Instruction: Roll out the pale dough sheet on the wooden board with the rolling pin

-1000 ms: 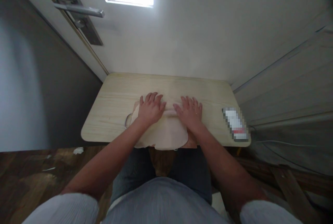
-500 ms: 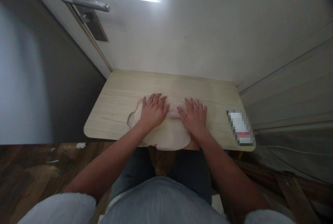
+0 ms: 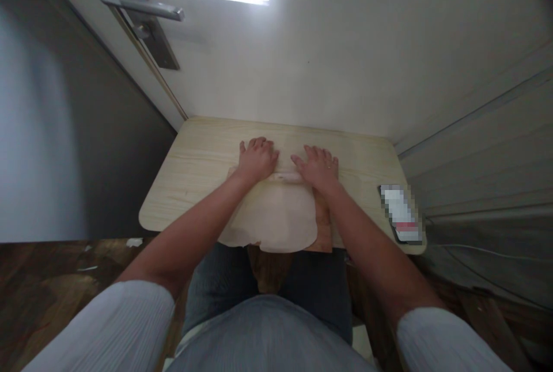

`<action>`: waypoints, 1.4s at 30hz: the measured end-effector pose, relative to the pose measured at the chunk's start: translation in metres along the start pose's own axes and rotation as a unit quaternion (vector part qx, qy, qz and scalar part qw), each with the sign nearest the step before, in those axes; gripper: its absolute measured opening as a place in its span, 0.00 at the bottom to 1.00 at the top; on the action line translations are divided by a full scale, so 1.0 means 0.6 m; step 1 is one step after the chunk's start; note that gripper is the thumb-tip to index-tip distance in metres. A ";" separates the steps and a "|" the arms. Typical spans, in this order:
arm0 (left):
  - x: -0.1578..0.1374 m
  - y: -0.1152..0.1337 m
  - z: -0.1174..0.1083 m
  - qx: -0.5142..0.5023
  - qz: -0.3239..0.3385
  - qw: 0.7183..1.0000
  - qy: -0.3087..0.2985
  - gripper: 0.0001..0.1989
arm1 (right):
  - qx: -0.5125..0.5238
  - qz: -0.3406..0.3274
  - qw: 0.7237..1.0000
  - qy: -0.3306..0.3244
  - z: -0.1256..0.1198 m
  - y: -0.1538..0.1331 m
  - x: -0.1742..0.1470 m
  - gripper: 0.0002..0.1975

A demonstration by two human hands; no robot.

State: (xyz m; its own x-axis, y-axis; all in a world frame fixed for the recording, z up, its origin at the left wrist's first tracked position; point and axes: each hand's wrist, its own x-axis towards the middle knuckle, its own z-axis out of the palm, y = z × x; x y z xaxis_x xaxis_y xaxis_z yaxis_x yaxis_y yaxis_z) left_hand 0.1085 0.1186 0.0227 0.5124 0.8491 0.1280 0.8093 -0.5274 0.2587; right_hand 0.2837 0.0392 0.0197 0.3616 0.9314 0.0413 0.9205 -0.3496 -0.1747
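A thin, pale sheet of dough [image 3: 272,216] lies spread over a brown wooden board [image 3: 324,225] on the small table. Along the sheet's far edge runs a pale roll [image 3: 288,177], and I cannot tell whether it is rolled dough or a pin wrapped in it. My left hand [image 3: 258,158] rests over the left end of this roll, palm down, its fingers reaching forward. Over the right end lies my right hand [image 3: 318,164], also palm down with fingers apart and a ring on one finger. Both hands hide the roll's ends.
A light wood table [image 3: 181,170] stands against a white door [image 3: 345,61] with a metal handle [image 3: 142,6]. At the table's right edge lies a phone [image 3: 401,213], its screen blurred out. My legs [image 3: 216,285] are below the near edge.
Both hands have moved forward, away from my body, and the pale roll has shifted a little the same way. More of the board's right side shows; its metal handle at left is now hidden.
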 end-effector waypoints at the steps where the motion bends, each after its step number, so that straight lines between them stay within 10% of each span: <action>1: 0.006 -0.001 0.000 0.002 -0.002 1.000 0.003 0.22 | 0.000 0.001 1.000 0.001 0.000 0.000 0.006 0.34; 10: -0.019 0.009 -0.007 0.008 0.008 1.000 0.013 0.23 | 0.005 -0.008 0.999 0.049 0.011 0.004 -0.018 0.33; 28: -0.264 0.047 -0.023 -0.036 0.097 0.995 0.011 0.21 | 0.017 -0.090 0.989 0.118 0.020 0.042 -0.279 0.31; 42: -0.293 -0.042 -0.073 -0.040 0.077 0.995 0.049 0.14 | 0.080 -0.193 0.975 0.078 -0.015 -0.032 -0.236 0.15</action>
State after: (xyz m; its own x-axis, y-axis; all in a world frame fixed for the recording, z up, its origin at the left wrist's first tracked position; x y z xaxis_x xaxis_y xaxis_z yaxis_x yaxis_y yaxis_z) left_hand -0.0146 -0.0160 0.0354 0.5950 0.7591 0.2640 0.6955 -0.6509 0.3042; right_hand 0.2165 -0.0869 0.0260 0.0227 0.9594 0.2810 0.9617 0.0558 -0.2682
